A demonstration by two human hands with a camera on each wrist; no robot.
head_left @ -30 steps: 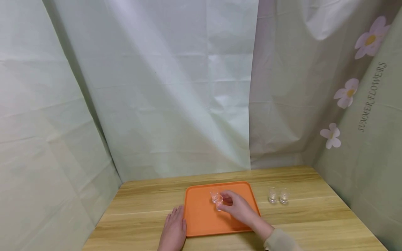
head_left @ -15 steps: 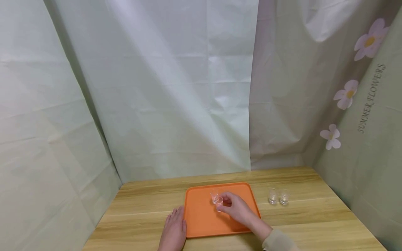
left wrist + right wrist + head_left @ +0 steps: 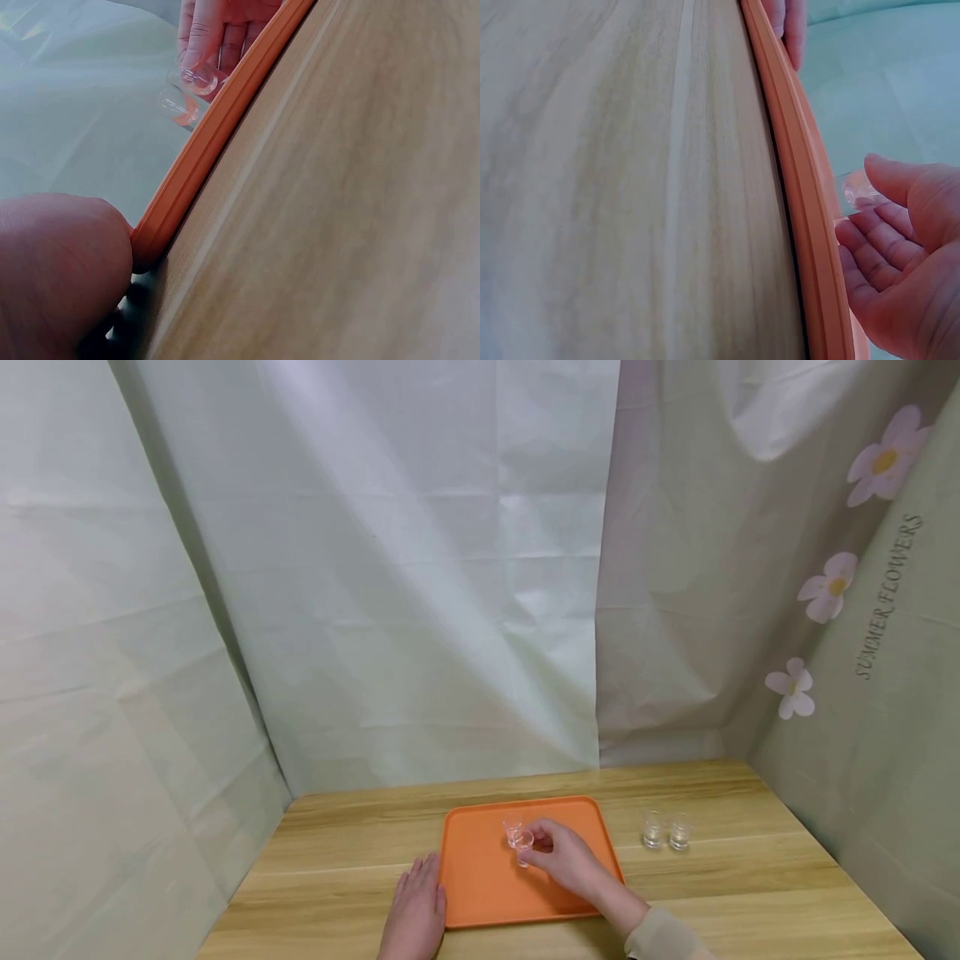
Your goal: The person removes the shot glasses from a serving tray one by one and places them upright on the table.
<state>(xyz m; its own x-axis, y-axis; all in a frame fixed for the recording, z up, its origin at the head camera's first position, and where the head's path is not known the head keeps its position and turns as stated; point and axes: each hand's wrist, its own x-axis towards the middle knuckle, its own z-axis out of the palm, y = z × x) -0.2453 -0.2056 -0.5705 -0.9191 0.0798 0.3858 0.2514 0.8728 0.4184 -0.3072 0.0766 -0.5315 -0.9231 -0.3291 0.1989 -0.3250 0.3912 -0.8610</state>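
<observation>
My right hand (image 3: 566,858) pinches a small clear shot glass (image 3: 523,847) between thumb and fingers, over the middle of an orange tray (image 3: 487,902). Right behind it on the tray stands a second clear shot glass (image 3: 512,828), and the two overlap in the head view. From low down, the left wrist view has the held shot glass (image 3: 199,79) under the thumb, beside the other one. My left hand (image 3: 416,910) lies with straight fingers along the tray's left edge, its side touching the rim. In the right wrist view, the tray wall (image 3: 802,225) hides the glass's base.
Two more clear shot glasses (image 3: 652,832) (image 3: 679,833) stand side by side on the wooden table (image 3: 352,852), to the right of the tray. Pale green curtains (image 3: 420,610) printed with flowers enclose the table's back and sides.
</observation>
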